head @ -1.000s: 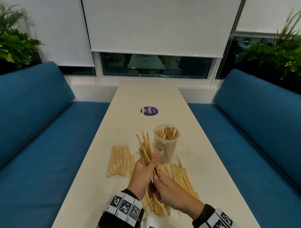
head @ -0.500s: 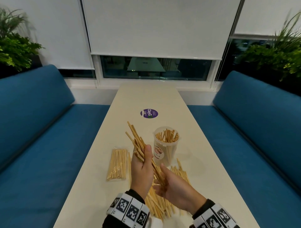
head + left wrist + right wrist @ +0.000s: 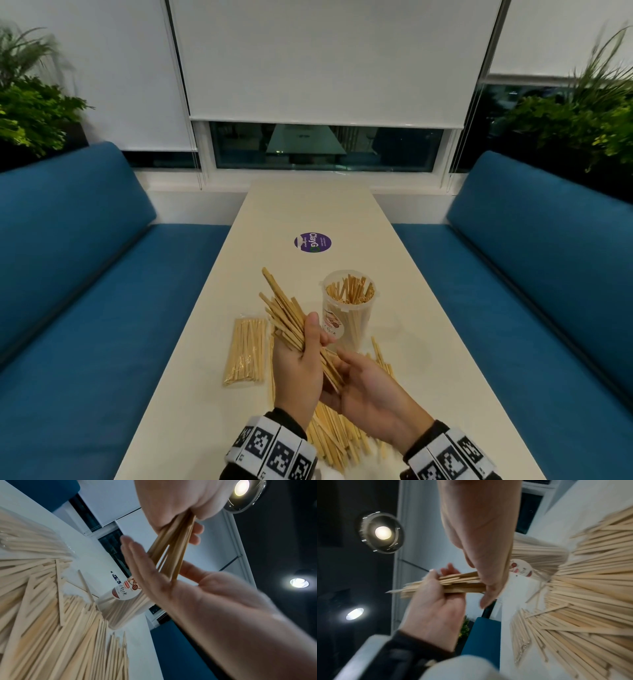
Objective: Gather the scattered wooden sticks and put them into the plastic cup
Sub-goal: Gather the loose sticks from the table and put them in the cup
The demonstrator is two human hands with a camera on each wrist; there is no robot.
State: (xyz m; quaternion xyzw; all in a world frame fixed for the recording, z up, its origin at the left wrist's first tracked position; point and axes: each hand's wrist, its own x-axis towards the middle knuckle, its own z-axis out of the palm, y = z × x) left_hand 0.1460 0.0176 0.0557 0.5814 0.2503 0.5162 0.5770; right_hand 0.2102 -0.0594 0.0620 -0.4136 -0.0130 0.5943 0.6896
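My left hand [image 3: 308, 339] grips a bundle of wooden sticks [image 3: 287, 311] above the table, its top leaning away to the left. My right hand [image 3: 346, 370] is flat and open, palm against the bundle's lower ends [image 3: 173, 578]. In the left wrist view the right hand's fingers [image 3: 137, 555] are straight. The clear plastic cup [image 3: 347, 308] stands upright just right of the bundle, with several sticks in it. A loose pile of sticks [image 3: 332, 438] lies on the table under both hands.
A wrapped pack of sticks [image 3: 245, 349] lies left of the hands. A purple round sticker [image 3: 312, 242] sits farther along the white table [image 3: 308, 205]. Blue benches [image 3: 102, 308] flank both long sides, and the table ends at a window wall.
My left hand has lifted the bundle and tipped its top to the left. My right hand has opened from the sticks and now lies flat against their lower ends.
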